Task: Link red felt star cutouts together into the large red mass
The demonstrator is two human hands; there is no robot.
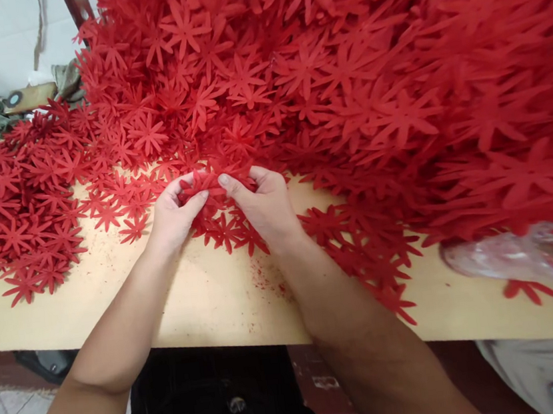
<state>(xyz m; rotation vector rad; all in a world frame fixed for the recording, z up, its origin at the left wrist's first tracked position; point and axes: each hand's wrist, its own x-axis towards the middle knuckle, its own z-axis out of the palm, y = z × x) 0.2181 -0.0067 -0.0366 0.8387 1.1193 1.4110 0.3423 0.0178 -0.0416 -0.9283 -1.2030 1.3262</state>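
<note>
Left hand [171, 213] and right hand [263, 202] pinch a small clump of red flower cut-outs [206, 187] between them at the near edge of the big heap [341, 78] on the wooden table [207, 296], where a careless tug could likely tear thin petals or bring the pile sliding down

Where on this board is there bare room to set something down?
Bare board lies along the near edge, between the two forearms and left of the left hand down to the corner. A smaller patch sits near the plastic bag. The far side is crowded with the red flower cutouts, which both hands' fingers pinch.
</note>
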